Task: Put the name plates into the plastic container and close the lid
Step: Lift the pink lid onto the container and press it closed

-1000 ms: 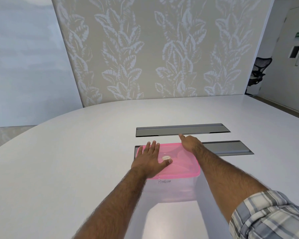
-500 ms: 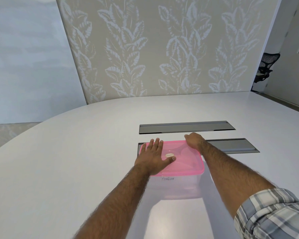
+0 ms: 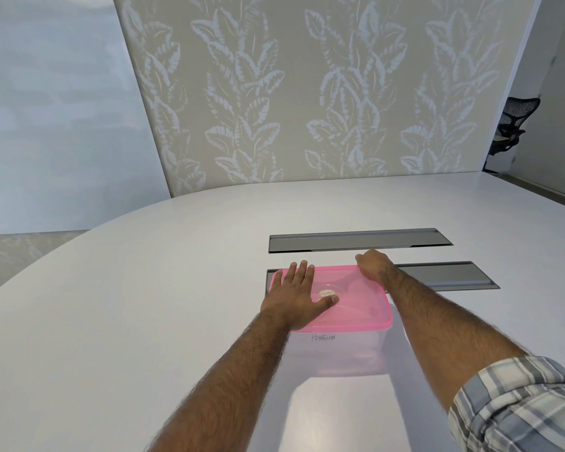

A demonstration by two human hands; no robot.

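left grip [image 3: 296,293] lies flat, fingers spread, on the pink lid [image 3: 356,305]; right grip [image 3: 372,264] curls over its far corner, beside two desk slots [image 3: 437,275].

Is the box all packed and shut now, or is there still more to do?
Nearly finished. The pink lid sits on the clear container, and no name plates lie on the table. The left hand lies flat on the lid while the right hand presses its far corner. What remains is snapping the edges; the contents are too blurry to confirm.
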